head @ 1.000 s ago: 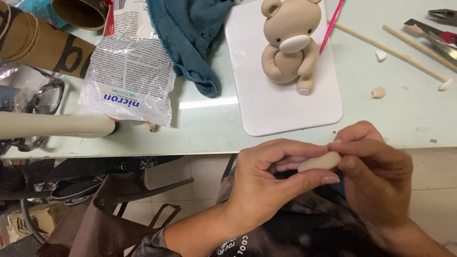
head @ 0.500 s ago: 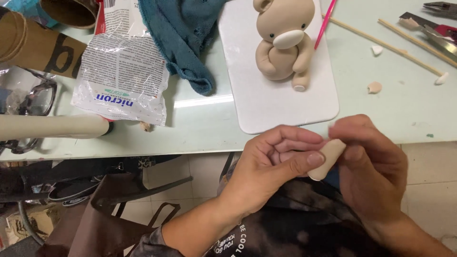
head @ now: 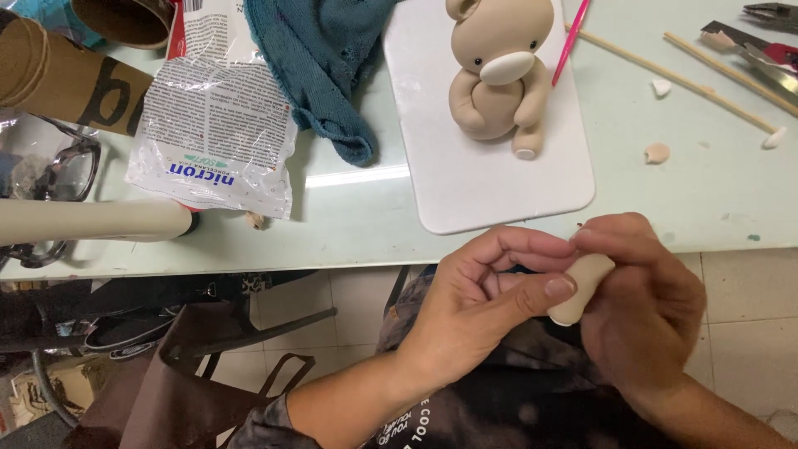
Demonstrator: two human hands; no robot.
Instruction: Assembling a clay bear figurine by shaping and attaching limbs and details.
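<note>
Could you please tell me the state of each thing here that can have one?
Beige clay piece: pinched between both hands.
Left hand: grip closed on it.
Right hand: grip closed on it.
Beige clay bear figure: upright on white board.
Teal cloth: crumpled.
Clear plastic clay packet: lying flat, opened.

Two hands pinched together, low in view

Left hand (head: 478, 303) comes in from 7 o'clock, fingers curled, thumb pressing toward 3 o'clock. Right hand (head: 644, 312) comes in from 5 o'clock, back up, fingers folded to meet the left's fingertips.
</note>
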